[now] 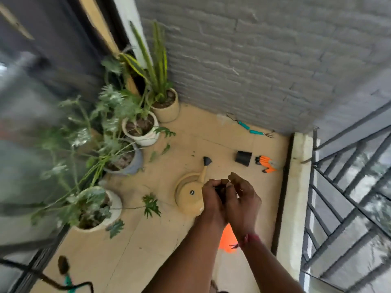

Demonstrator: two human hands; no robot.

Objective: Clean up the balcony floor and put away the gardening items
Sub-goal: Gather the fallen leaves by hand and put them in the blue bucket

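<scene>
Head camera, looking down on a tiled balcony floor [190,132]. Both hands meet at mid-frame. The left hand [213,197] has its fingers curled round a small dark thing [220,192], too blurred to name. The right hand [243,199] touches it with fingers loosely bent; whether it grips anything cannot be told. Just beyond the hands a beige watering can [189,193] stands on the floor. Farther right lie a black pot [243,158] on its side and, beside it, orange-handled tools [267,163]. Teal-handled tools [248,128] lie against the grey brick wall [275,60]. Potted plants [139,123] line the left side.
</scene>
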